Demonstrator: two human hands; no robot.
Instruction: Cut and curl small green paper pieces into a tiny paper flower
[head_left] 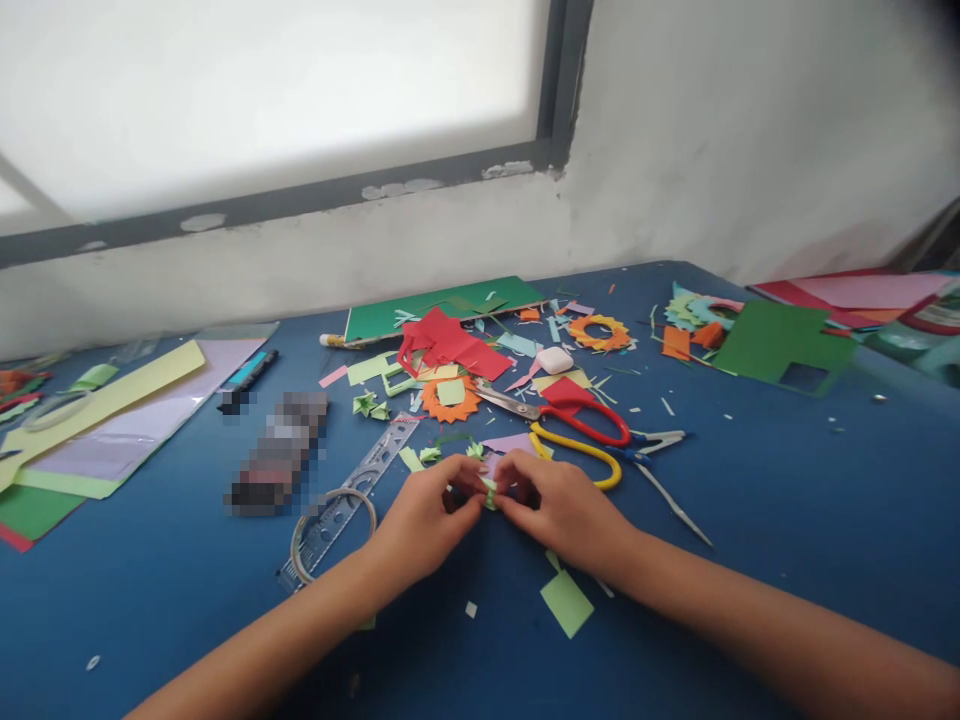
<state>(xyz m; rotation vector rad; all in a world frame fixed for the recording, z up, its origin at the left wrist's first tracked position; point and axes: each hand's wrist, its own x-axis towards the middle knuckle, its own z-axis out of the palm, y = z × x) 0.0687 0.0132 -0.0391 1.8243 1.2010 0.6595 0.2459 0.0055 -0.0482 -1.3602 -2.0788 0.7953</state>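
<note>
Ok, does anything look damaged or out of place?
The dark green sheet at right has a squarish gap, as if cut out; whitish patches, perhaps smeared paint, interrupt the grey window frame.

Near six o'clock, the fingertips of the left hand (431, 515) and right hand (559, 505) cover most of a light green paper piece (490, 496), so we cannot tell its shape. Between eight and nine, we see an object (279, 450) blurred into blocks. At nine, the yellow paper strip (142, 385) runs past the edge; at three, a greenish bundle (926, 350) is blurred and cut off.
</note>
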